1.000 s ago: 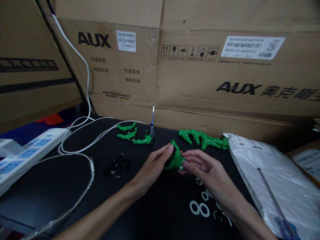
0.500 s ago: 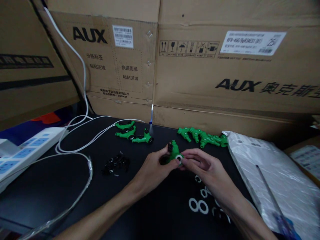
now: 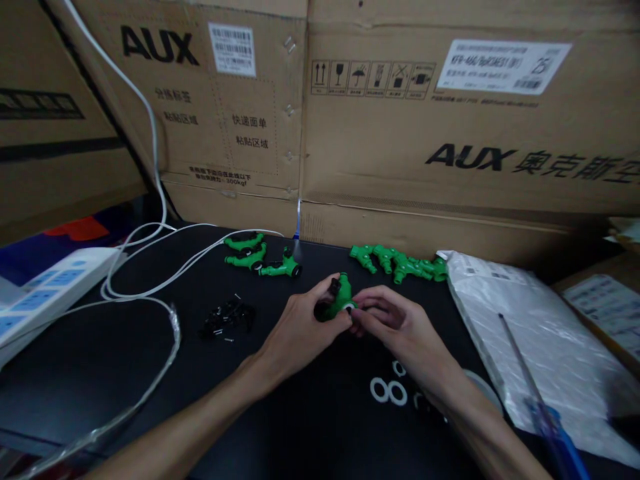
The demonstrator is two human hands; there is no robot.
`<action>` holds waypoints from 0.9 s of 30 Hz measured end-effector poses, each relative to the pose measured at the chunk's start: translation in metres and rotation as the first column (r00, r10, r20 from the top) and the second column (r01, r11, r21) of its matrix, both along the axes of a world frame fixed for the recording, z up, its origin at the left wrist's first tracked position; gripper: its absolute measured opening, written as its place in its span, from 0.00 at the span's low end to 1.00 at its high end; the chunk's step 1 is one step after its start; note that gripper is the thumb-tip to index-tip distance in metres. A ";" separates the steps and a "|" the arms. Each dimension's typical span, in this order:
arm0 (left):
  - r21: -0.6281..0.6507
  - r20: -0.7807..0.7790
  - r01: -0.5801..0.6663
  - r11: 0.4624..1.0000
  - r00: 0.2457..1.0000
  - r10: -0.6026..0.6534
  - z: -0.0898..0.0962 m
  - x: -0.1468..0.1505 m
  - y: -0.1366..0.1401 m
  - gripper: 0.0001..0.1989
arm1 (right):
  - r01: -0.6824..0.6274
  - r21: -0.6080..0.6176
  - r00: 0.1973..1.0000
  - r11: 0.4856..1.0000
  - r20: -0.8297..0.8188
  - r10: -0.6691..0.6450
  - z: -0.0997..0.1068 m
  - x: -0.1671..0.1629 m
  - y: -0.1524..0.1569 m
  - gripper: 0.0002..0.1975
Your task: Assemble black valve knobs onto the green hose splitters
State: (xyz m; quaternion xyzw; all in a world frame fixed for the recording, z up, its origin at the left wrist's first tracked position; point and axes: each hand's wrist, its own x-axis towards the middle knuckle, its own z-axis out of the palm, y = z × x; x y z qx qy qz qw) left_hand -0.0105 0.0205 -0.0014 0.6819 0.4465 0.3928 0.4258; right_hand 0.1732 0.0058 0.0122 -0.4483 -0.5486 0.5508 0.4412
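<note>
My left hand (image 3: 300,330) is closed around a green Y-shaped hose splitter (image 3: 344,288), which carries a black part on its left side. A white washer (image 3: 349,306) sits at the splitter's near opening. My right hand (image 3: 407,323) pinches the rim of that opening, its thumb by the washer and its other fingers curled at the right side. Whether a small piece is between those fingertips is hidden. Below my right hand lie loose white washers (image 3: 397,393) and some dark rings, partly covered by the forearm. Small black pieces and screws (image 3: 227,319) form a pile to the left.
Green splitters with black parts (image 3: 280,267) lie at the back left; more green splitters (image 3: 410,265) lie at the back right. A screwdriver (image 3: 523,360) rests on a white plastic package (image 3: 485,307). White cables and a power strip (image 3: 55,287) occupy the left. Cardboard boxes (image 3: 370,133) stand behind.
The view has shifted slightly, so everything sits a little higher and further left. The splitter's opening has tilted, and my right fingers now cover more of it.
</note>
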 end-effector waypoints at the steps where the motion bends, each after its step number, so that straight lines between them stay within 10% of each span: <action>1: -0.006 0.009 0.002 1.000 1.000 -0.002 -0.001 0.000 0.001 0.29 | -0.001 0.001 1.000 1.000 0.003 0.000 0.002 0.000 0.001 0.17; 6: -0.133 0.143 0.044 0.990 0.989 -0.025 -0.002 0.002 0.004 0.26 | -0.019 0.112 0.973 0.994 0.230 -0.007 0.025 0.017 -0.004 0.15; 9: -0.251 0.230 0.073 0.965 0.973 -0.014 0.003 0.003 0.006 0.28 | -0.081 0.264 0.820 0.961 0.566 -0.087 0.033 0.043 -0.028 0.11; 17: -0.324 0.286 0.100 0.941 0.958 -0.004 0.010 0.002 0.004 0.24 | -0.257 0.523 0.503 0.813 0.790 -0.350 -0.027 0.109 -0.101 0.21; 22: -0.341 0.293 0.117 0.933 0.956 -0.013 0.009 0.004 0.003 0.25 | -0.190 0.475 0.563 0.859 0.770 -0.301 -0.040 0.116 -0.109 0.21; 27: -0.411 0.363 0.167 0.896 0.932 -0.007 0.011 0.003 0.004 0.30 | -0.176 0.529 0.635 0.830 0.706 -0.315 -0.005 0.091 -0.098 0.26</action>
